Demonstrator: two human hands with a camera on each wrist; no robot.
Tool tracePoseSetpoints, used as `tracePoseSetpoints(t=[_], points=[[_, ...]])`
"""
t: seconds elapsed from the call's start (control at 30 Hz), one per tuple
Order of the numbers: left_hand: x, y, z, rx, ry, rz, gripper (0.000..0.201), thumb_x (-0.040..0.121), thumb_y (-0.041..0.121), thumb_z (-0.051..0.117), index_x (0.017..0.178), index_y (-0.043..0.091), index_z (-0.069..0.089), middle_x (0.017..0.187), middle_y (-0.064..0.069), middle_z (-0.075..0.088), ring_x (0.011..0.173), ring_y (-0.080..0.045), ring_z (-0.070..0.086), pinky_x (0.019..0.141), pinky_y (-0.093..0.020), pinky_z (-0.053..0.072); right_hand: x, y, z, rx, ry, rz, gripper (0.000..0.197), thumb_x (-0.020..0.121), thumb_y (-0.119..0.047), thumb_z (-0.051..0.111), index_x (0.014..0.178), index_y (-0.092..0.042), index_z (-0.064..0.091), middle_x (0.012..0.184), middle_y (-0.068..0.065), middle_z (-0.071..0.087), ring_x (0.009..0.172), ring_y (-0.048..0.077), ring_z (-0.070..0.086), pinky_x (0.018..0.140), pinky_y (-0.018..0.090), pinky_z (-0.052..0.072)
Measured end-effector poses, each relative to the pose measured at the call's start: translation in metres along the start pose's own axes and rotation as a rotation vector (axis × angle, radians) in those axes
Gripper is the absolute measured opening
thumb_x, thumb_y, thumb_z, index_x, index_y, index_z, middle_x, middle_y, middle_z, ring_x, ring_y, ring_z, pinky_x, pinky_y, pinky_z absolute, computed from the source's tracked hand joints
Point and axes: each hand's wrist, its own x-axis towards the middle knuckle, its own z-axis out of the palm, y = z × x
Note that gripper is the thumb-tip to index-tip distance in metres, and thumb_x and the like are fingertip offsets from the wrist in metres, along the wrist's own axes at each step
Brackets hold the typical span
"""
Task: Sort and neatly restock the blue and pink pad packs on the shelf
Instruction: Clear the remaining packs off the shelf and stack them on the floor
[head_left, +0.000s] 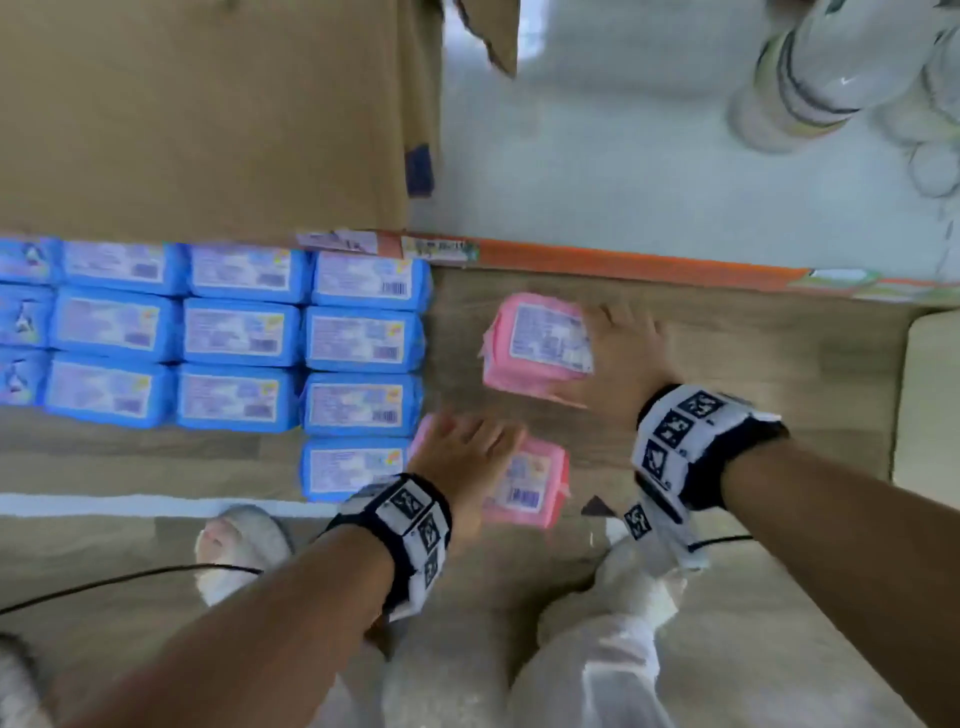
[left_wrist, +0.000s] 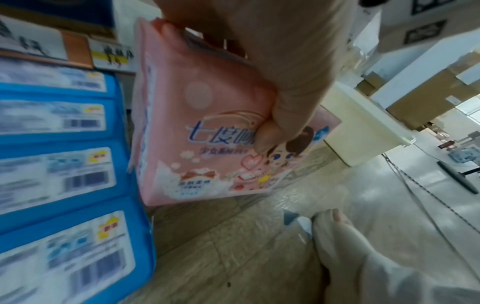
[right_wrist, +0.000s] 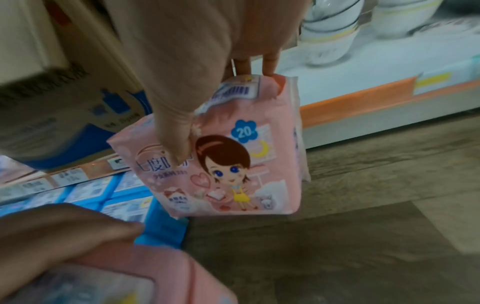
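Several blue pad packs (head_left: 239, 332) lie in neat rows on the wooden floor at the left, below the orange shelf edge (head_left: 623, 262). My left hand (head_left: 462, 457) grips a pink pad pack (head_left: 530, 483) (left_wrist: 197, 127), thumb on its printed front, right beside the nearest blue pack (head_left: 353, 467). My right hand (head_left: 623, 353) grips a second pink pack (head_left: 540, 343) (right_wrist: 228, 164) a little farther out, between the blue rows and the shelf edge, fingers over its top and thumb on its front.
A brown cardboard box (head_left: 208, 114) sits on the shelf above the blue rows. Stacked white bowls (head_left: 810, 78) stand at the upper right. A cream bin (head_left: 930, 395) is at the right edge. My feet in slippers (head_left: 244, 551) and a black cable (head_left: 130, 577) are close below.
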Motion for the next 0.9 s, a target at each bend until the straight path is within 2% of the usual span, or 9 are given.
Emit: tracePoseSetpoints(t=[0.13,0.23,0.33,0.43,0.57,0.67,0.73,0.8,0.9], points=[[0.06,-0.019,0.039,0.097,0.232,0.068,0.062,0.04,0.034,0.075,0.098,0.013,0.074,0.081,0.001,0.07,0.07,-0.017,0.067,0.062,-0.029,0.055,0.066,-0.015,0.037,-0.03,0.082,-0.064,0.091,0.071,-0.059,0.065,0.141,-0.017,0.026,0.145,0.006,0.031,0.133,0.026,0.027,0.102,0.046,0.026],[0.09,-0.037,0.062,0.125,0.259,0.026,0.069,0.049,0.027,0.074,0.115,0.009,0.065,0.102,-0.004,0.068,0.089,-0.022,0.065,0.08,-0.039,0.054,0.1,-0.027,0.06,-0.033,0.103,-0.143,0.085,0.078,-0.05,0.063,0.143,-0.013,0.023,0.147,0.007,0.029,0.134,0.027,0.027,0.105,0.044,0.026],[0.111,-0.054,0.081,0.1,0.127,-0.168,0.072,0.082,0.023,0.055,0.145,0.011,0.022,0.142,-0.011,0.034,0.13,-0.027,0.034,0.11,-0.053,0.023,0.124,-0.028,0.073,0.086,0.017,-0.223,0.066,0.091,-0.022,0.053,0.145,-0.007,0.02,0.153,0.01,0.02,0.14,0.026,0.019,0.111,0.03,0.015],[0.121,-0.067,0.093,-0.065,0.075,-0.272,0.077,0.087,0.024,0.051,0.149,0.019,0.004,0.15,-0.009,0.015,0.138,-0.027,0.013,0.112,-0.055,0.002,0.13,-0.017,0.078,0.137,-0.065,-0.266,0.061,0.093,-0.008,0.046,0.147,-0.006,0.017,0.156,0.011,0.011,0.144,0.023,0.011,0.112,0.023,0.007],[0.12,-0.077,0.093,-0.043,0.049,-0.275,0.095,0.083,0.044,0.059,0.148,0.02,-0.005,0.151,-0.008,0.008,0.14,-0.026,0.009,0.113,-0.054,0.004,0.117,0.003,0.083,0.353,0.104,-0.225,0.049,0.089,-0.009,0.049,0.136,-0.004,0.039,0.145,0.013,0.034,0.124,0.025,0.044,0.105,0.029,0.029],[0.121,-0.078,0.089,0.008,0.016,-0.259,0.097,0.083,0.049,0.058,0.146,0.017,-0.009,0.149,-0.01,0.005,0.139,-0.028,0.009,0.111,-0.057,0.009,0.112,0.013,0.096,0.448,0.27,-0.02,0.037,0.084,-0.018,0.054,0.12,-0.006,0.051,0.125,0.012,0.044,0.103,0.024,0.048,0.094,0.036,0.04],[0.122,-0.077,0.089,0.048,-0.017,-0.265,0.095,0.085,0.05,0.053,0.144,0.016,-0.014,0.146,-0.01,0.0,0.139,-0.028,0.008,0.11,-0.059,0.011,0.11,0.008,0.103,0.619,0.152,0.112,0.032,0.084,-0.021,0.056,0.115,-0.012,0.05,0.118,0.004,0.049,0.099,0.017,0.052,0.086,0.032,0.046],[0.123,-0.074,0.089,0.035,-0.034,-0.323,0.092,0.087,0.05,0.049,0.142,0.017,-0.016,0.145,-0.009,-0.004,0.138,-0.027,0.006,0.108,-0.06,0.015,0.11,-0.005,0.109,0.949,-0.048,0.091,0.033,0.085,-0.009,0.057,0.114,-0.017,0.043,0.109,-0.005,0.056,0.092,0.006,0.058,0.081,0.026,0.054],[0.128,-0.068,0.088,-0.005,-0.031,-0.42,0.087,0.091,0.046,0.047,0.142,0.02,-0.018,0.144,-0.007,-0.006,0.139,-0.026,0.004,0.107,-0.059,0.019,0.12,-0.018,0.11,1.104,-0.135,0.111,0.053,0.085,-0.001,0.056,0.128,-0.014,0.029,0.12,0.002,0.055,0.103,0.015,0.059,0.086,0.032,0.053]])
